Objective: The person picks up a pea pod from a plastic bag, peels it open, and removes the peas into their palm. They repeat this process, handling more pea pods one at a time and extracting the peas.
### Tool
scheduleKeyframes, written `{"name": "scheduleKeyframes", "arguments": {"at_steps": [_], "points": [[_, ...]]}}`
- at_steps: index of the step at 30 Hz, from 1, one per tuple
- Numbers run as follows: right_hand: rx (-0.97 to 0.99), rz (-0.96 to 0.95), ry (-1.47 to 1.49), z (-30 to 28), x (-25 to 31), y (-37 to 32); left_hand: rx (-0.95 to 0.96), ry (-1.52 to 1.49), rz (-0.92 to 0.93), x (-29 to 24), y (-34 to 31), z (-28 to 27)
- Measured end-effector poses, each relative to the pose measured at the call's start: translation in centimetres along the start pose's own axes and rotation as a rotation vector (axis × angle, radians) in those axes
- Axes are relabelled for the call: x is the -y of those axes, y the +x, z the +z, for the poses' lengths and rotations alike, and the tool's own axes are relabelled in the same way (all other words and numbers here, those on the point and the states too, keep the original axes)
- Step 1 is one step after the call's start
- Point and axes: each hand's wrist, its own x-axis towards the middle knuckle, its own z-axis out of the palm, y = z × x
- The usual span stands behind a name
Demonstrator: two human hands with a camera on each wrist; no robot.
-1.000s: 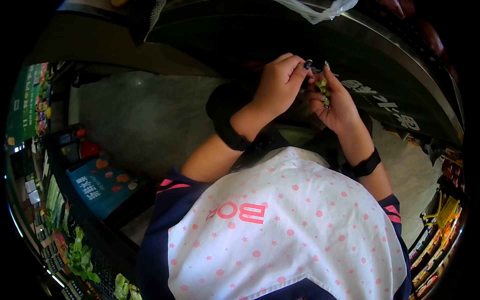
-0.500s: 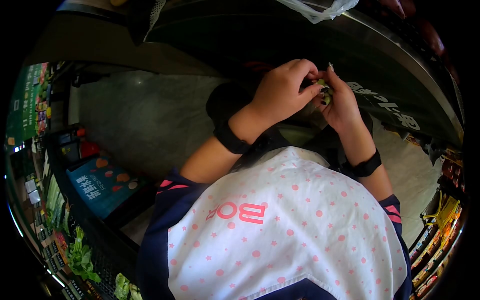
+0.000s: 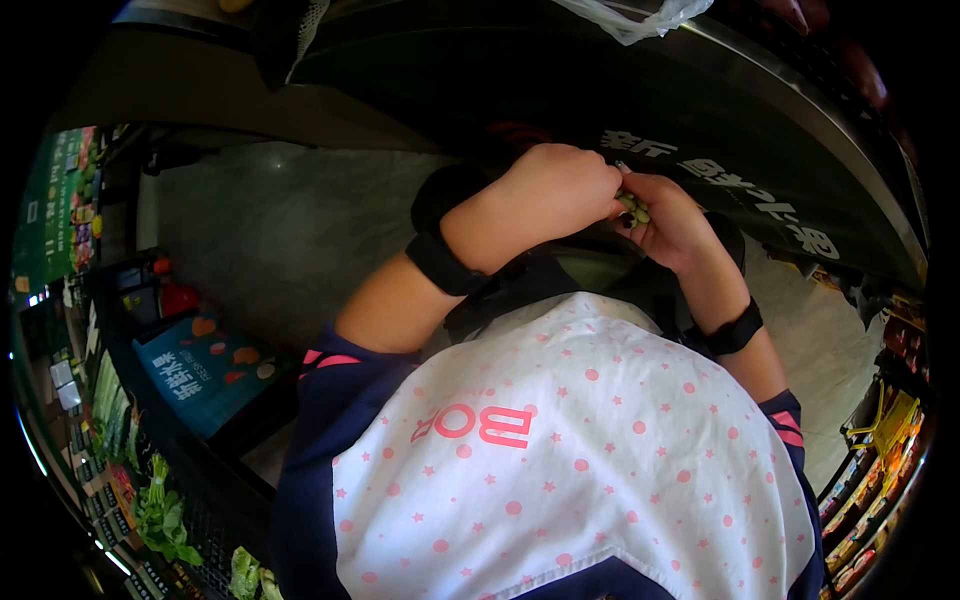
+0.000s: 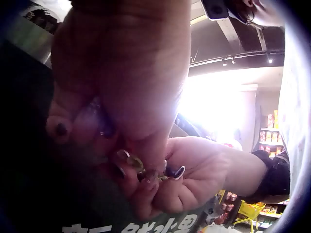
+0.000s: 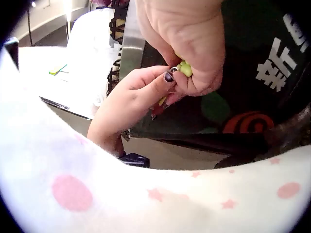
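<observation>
Small pale-green bean-like pieces are bunched in my right hand, held by its curled fingers. My left hand meets it from the left, back of the hand up, its fingertips hidden in the head view. In the right wrist view, the left thumb and fingers pinch at the green pieces beside the right fingertips. A glossy green piece shows between both hands' fingers in the left wrist view. Dark polish covers the nails.
A dark panel with white lettering stands in front of the hands, with a plastic bag on its metal edge. Leafy greens fill a rack at left, near a blue sign board. Packaged goods line the right.
The left hand first came right to the green pieces, then turned over with its wrist and elbow shifting left. The right hand stayed near its place, tilting its fingers toward the left hand.
</observation>
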Motion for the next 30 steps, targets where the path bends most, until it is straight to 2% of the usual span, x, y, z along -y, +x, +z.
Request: {"name": "scheduleKeyframes", "arguments": {"at_steps": [2, 8, 10, 14, 20, 22, 25, 30], "points": [[0.054, 0.022, 0.021, -0.1, -0.1, -0.1, 0.006, 0.013, 0.019, 0.0, 0.0, 0.3], [0.0, 0.051, 0.074, -0.1, -0.3, 0.1, -0.024, -0.017, 0.068, 0.9, 0.3, 0.9], [0.006, 0.035, 0.074, -0.3, -0.4, 0.1, -0.014, -0.246, 0.07, 1.4, 0.3, 1.1], [0.006, 0.023, 0.062, -0.3, -0.4, 0.0, -0.041, -0.342, 0.103, 1.5, 0.2, 1.7], [0.005, 0.068, 0.154, -0.2, -0.9, 0.3, -0.144, -0.44, 0.161, 1.6, 0.0, 2.5], [-0.015, 0.071, 0.189, 0.1, -0.8, 0.1, -0.296, -0.493, 0.169, 1.5, 0.1, 2.7], [-0.067, 0.068, 0.254, 0.4, -0.9, 0.2, -0.394, -0.496, 0.157, 1.2, 0.5, 3.3], [-0.066, 0.061, 0.305, -0.7, -0.8, 0.6, -0.421, -0.537, 0.119, 1.1, 0.8, 2.8]]}}
